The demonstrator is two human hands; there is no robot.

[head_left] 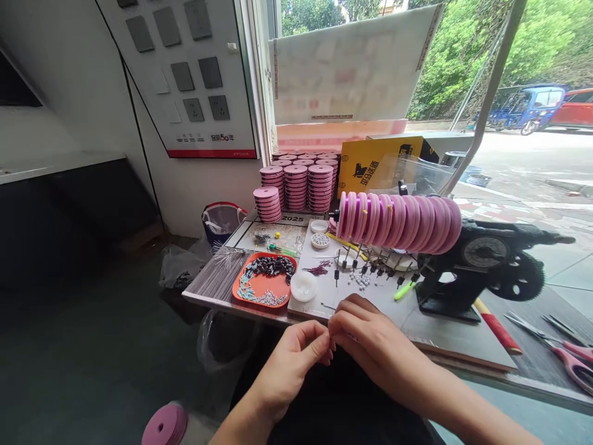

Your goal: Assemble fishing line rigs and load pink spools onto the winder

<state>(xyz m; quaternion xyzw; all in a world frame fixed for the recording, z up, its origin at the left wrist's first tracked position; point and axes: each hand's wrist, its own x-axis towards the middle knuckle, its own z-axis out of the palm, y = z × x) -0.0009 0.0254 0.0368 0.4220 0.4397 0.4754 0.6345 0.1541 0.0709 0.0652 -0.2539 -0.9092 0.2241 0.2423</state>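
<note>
The person's left hand (290,358) and right hand (370,337) meet before the table (208,287). The left grip is closed, thumb against finger; the right one's fingers curl, but its thumb is hidden, so its grip cannot be told. Anything pinched is too small to see. Beyond them, a white dish (304,287) sits beside the orange tray (272,284) of beads.

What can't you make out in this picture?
All in the head view:
- Whatever may be between the left hand and right hand: their fingers cover it.
- The print on the white board in the window: blurred.
- The marks on the dial: too small.
- The rest of the pink discs on the floor side: cut off by the bottom edge.
</note>
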